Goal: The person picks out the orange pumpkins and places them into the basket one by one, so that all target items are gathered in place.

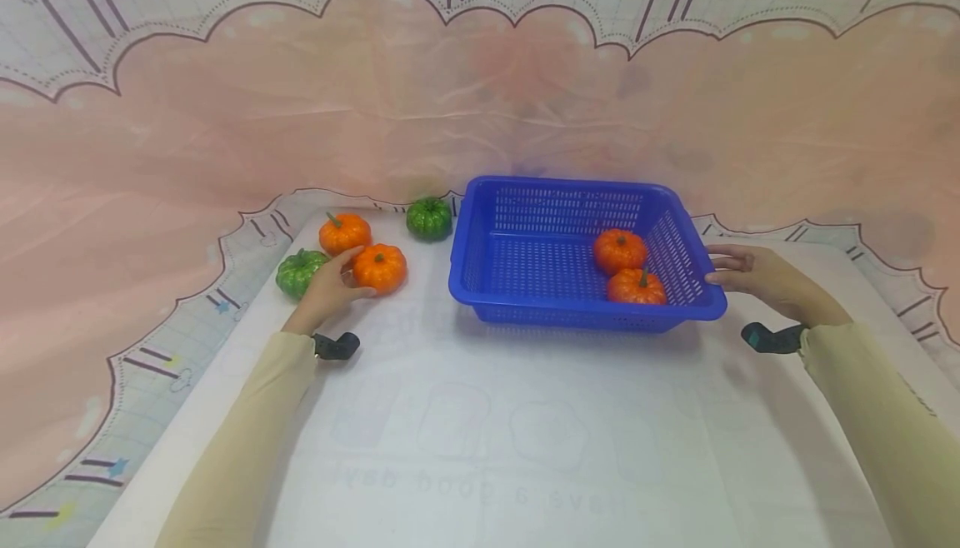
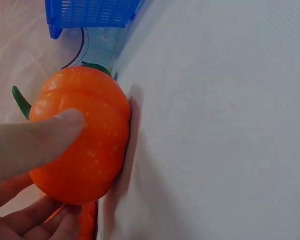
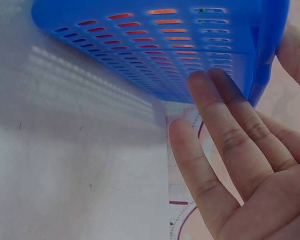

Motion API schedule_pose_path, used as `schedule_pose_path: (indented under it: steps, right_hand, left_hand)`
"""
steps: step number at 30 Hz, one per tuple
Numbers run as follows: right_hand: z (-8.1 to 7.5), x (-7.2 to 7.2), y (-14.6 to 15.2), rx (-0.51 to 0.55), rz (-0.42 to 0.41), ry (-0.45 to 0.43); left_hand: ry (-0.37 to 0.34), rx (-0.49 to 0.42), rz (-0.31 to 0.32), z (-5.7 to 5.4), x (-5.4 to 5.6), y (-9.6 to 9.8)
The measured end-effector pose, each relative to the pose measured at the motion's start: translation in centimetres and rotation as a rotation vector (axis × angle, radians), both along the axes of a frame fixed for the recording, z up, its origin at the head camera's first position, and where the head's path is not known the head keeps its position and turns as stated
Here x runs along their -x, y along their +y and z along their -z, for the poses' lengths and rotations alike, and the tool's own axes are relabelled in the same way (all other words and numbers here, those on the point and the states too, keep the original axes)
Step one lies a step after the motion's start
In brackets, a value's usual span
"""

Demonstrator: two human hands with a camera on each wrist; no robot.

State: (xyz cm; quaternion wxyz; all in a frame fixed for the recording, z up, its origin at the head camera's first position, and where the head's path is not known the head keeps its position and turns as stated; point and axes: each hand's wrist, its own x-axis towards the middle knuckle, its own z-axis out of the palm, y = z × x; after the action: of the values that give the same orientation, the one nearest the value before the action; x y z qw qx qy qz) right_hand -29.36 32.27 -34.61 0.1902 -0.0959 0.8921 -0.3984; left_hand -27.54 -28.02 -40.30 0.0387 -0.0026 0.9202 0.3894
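My left hand is at a small orange pumpkin on the white table. In the left wrist view, the thumb presses the side of that orange pumpkin and the fingers curl behind its lower end. Another orange pumpkin and a green pumpkin lie close by. My right hand is at the right end of a blue plastic basket. The right wrist view shows its fingers fairly straight against the slotted wall, below the rim. Two orange-red pumpkins sit in the basket's right part.
A second green pumpkin stands at the table's back edge, left of the basket. Behind the table hangs a pink patterned cloth. Faint printed lettering shows on the white tabletop in front of the basket.
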Motion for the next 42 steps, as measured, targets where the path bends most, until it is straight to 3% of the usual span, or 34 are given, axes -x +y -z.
schedule_pose_path:
  steps: [11, 19, 26, 33, 42]
  right_hand:
    - [0.1, 0.1, 0.0, 0.003, 0.007, -0.005]
    - [0.0, 0.1, 0.0, -0.01, -0.004, 0.011]
    - [-0.1, 0.0, 0.0, 0.006, 0.0, -0.004]
    - [-0.2, 0.1, 0.0, 0.012, -0.001, -0.007]
    - [0.0, 0.2, -0.1, -0.022, 0.005, -0.015]
  left_hand:
    - [0.05, -0.068, 0.027, 0.2, -0.2, -0.2]
    - [0.023, -0.047, 0.046, 0.0, 0.0, -0.4]
    - [-0.01, -0.018, 0.102, -0.7, 0.2, -0.8]
    - [-0.035, -0.051, 0.15, -0.7, 0.5, -1.2]
    - [-0.024, -0.012, 0.128, -0.3, 0.5, -1.5]
